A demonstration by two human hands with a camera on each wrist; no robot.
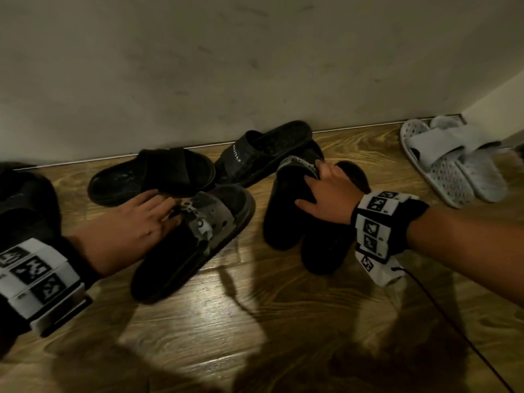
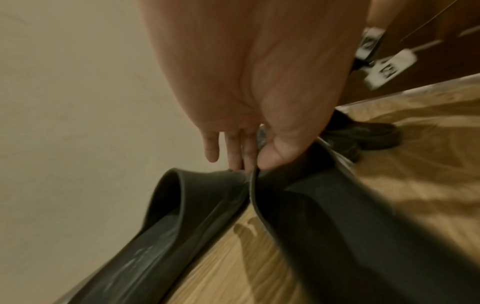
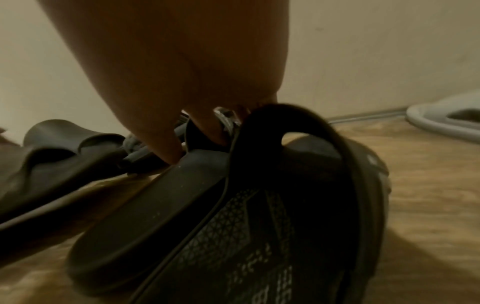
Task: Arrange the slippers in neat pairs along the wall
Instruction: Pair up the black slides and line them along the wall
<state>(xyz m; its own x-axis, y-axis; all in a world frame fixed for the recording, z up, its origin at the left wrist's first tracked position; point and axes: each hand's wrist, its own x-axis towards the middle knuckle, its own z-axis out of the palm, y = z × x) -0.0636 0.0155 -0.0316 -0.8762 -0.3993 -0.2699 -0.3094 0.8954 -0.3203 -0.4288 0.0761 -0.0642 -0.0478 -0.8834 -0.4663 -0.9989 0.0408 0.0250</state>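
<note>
Several dark slippers lie on the wooden floor (image 1: 255, 321) below the wall (image 1: 198, 66). My left hand (image 1: 170, 214) pinches the strap edge of a black slipper with a worn grey strap (image 1: 215, 219); in the left wrist view the thumb (image 2: 275, 152) and fingers clamp that strap (image 2: 298, 195). My right hand (image 1: 314, 185) grips the straps of two black slippers (image 1: 286, 219) lying side by side, heels toward me. In the right wrist view its fingers (image 3: 166, 144) hook into the straps of these slippers (image 3: 298, 185).
Against the wall lie a plain black slipper (image 1: 150, 177) and a black slipper with white lettering (image 1: 263, 151). A pale grey pair (image 1: 453, 165) sits in the right corner. Another dark shoe (image 1: 25, 199) is at the far left. A cable (image 1: 453, 321) trails from my right wrist.
</note>
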